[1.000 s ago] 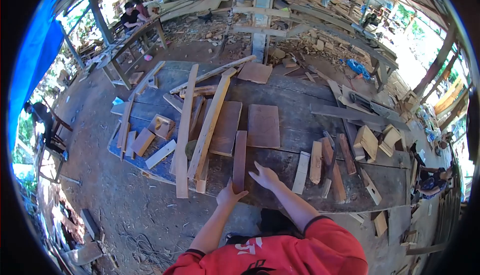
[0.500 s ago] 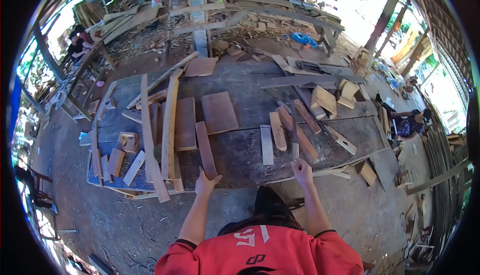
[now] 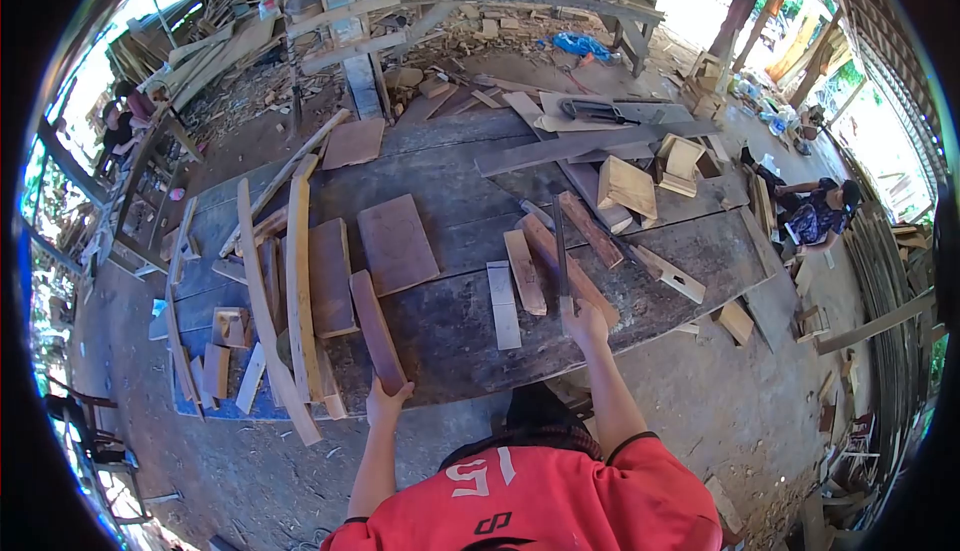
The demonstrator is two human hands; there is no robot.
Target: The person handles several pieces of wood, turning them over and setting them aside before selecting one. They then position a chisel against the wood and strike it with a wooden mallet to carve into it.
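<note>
A reddish-brown wooden board lies lengthwise toward me on the workbench, its near end gripped by my left hand. My right hand is closed around the pale handle of a long, narrow, dark-bladed tool, whose blade points away from me. The tool overlaps a reddish wooden strip. Left of it lie a short light wood piece and a pale marked strip. A wooden hand plane rests to the right.
Long wood strips cover the bench's left side, some overhanging its front edge. Wooden blocks and a dark plank sit at the back right. One person sits at far right, others at far left. Scrap wood litters the ground behind.
My right hand has moved forward, from fingertips at the tool's handle end to a grip around the handle. My left hand still holds the board's near end. The view has turned slightly.
</note>
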